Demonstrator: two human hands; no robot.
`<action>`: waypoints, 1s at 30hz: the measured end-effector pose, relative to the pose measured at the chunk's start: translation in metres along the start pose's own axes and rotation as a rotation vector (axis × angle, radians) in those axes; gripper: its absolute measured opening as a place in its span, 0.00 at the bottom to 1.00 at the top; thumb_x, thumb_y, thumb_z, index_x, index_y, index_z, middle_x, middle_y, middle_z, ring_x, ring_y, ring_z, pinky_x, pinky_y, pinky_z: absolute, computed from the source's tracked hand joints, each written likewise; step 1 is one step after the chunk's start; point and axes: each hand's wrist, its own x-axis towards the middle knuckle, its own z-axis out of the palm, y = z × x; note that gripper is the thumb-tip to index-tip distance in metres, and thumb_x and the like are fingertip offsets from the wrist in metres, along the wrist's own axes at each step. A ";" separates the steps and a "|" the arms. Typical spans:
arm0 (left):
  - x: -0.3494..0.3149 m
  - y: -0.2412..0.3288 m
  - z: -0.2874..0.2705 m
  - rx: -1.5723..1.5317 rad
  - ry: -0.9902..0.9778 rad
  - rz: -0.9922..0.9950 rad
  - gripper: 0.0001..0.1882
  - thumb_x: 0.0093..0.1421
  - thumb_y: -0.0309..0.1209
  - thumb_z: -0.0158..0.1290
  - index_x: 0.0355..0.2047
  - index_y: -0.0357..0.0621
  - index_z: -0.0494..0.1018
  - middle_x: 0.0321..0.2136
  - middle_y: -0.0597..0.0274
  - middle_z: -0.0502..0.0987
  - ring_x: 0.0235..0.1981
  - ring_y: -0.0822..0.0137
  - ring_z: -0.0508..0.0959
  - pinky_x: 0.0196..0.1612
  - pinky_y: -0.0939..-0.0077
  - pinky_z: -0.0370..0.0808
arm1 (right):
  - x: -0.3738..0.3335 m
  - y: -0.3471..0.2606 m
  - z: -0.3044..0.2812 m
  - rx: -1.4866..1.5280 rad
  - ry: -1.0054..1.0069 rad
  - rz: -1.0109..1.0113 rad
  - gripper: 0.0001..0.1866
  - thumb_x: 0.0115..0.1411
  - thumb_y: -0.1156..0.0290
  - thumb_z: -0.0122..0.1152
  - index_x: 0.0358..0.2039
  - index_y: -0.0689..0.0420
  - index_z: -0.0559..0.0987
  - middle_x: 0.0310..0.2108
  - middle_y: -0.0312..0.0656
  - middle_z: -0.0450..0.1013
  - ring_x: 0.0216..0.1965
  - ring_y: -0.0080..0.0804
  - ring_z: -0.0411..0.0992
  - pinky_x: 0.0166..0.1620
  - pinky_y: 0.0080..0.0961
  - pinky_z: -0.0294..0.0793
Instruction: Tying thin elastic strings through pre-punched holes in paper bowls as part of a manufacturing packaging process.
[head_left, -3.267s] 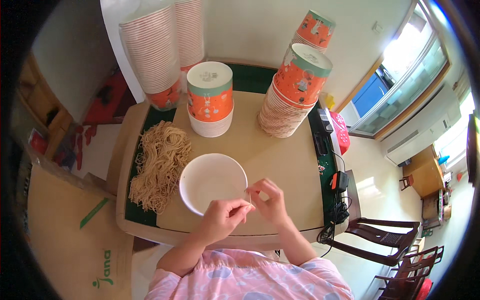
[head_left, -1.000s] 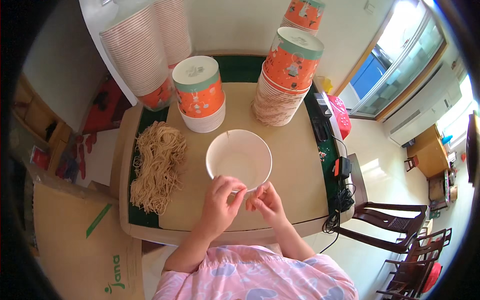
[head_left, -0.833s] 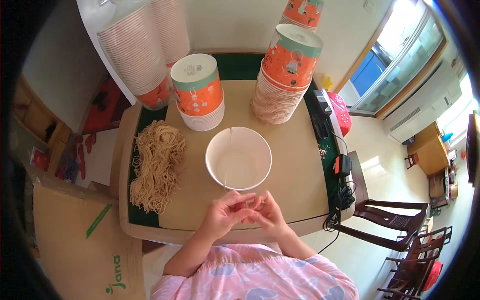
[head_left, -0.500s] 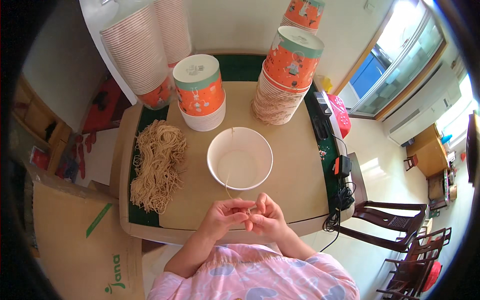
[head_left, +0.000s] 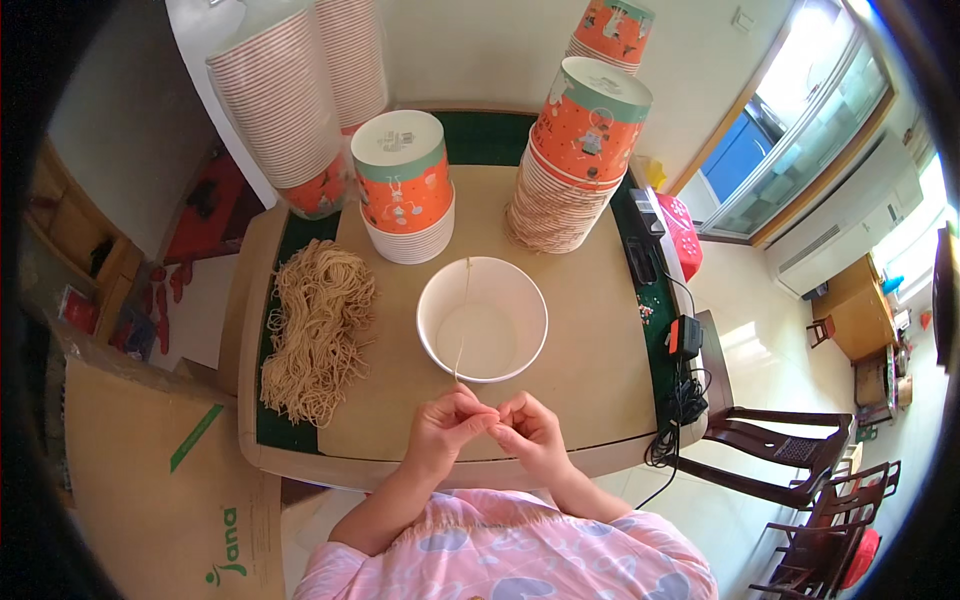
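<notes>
A white paper bucket (head_left: 482, 345) stands upright, mouth up, on the table in front of me. A thin beige cord (head_left: 459, 362) hangs over its near rim, and another bit of cord shows at its far rim. My left hand (head_left: 445, 430) is closed in a pinch on the near cord, just off the rim. My right hand (head_left: 532, 432) is closed too, its thumb and fingertips meeting those of the left. What lies between the right fingertips is hidden. To the left lies a loose heap of beige cords (head_left: 318, 330).
An upside-down stack of orange-and-green paper buckets (head_left: 405, 195) stands behind the heap. At the back right, a taller stack (head_left: 590, 125) has cords hanging about its lower buckets. Black cables (head_left: 685, 395) run along the table's right edge. A cardboard box (head_left: 170, 470) stands at the left.
My fingertips have drawn closer together, and the right fingers have folded down into a pinch. My left fingers have moved up slightly towards the bucket's near rim. The bucket stays in place.
</notes>
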 end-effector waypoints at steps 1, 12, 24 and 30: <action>0.000 0.001 0.001 0.000 -0.002 -0.001 0.03 0.55 0.19 0.58 0.30 0.38 0.78 0.27 0.69 0.70 0.29 0.78 0.71 0.34 0.85 0.70 | 0.000 0.000 0.001 0.000 0.002 -0.001 0.06 0.61 0.77 0.58 0.36 0.57 0.69 0.23 0.28 0.65 0.22 0.09 0.58 0.24 0.09 0.54; 0.003 0.000 0.006 0.133 0.084 0.139 0.07 0.52 0.20 0.62 0.23 0.41 0.73 0.23 0.71 0.68 0.25 0.81 0.66 0.28 0.87 0.63 | -0.002 0.005 0.006 -0.007 0.087 -0.065 0.04 0.62 0.77 0.57 0.35 0.59 0.71 0.22 0.27 0.64 0.21 0.09 0.57 0.22 0.10 0.53; 0.004 0.012 0.018 0.209 0.090 0.137 0.01 0.55 0.20 0.58 0.28 0.37 0.78 0.25 0.68 0.71 0.29 0.77 0.70 0.32 0.86 0.66 | 0.000 0.010 -0.002 0.084 0.166 0.062 0.03 0.63 0.74 0.56 0.34 0.58 0.72 0.20 0.27 0.65 0.17 0.11 0.58 0.19 0.11 0.54; 0.004 0.005 0.013 0.280 0.065 0.130 0.03 0.58 0.21 0.56 0.33 0.37 0.78 0.28 0.69 0.70 0.29 0.79 0.71 0.31 0.87 0.68 | 0.003 0.012 -0.004 0.195 0.173 0.084 0.03 0.63 0.74 0.56 0.34 0.58 0.72 0.19 0.28 0.66 0.16 0.12 0.58 0.17 0.12 0.53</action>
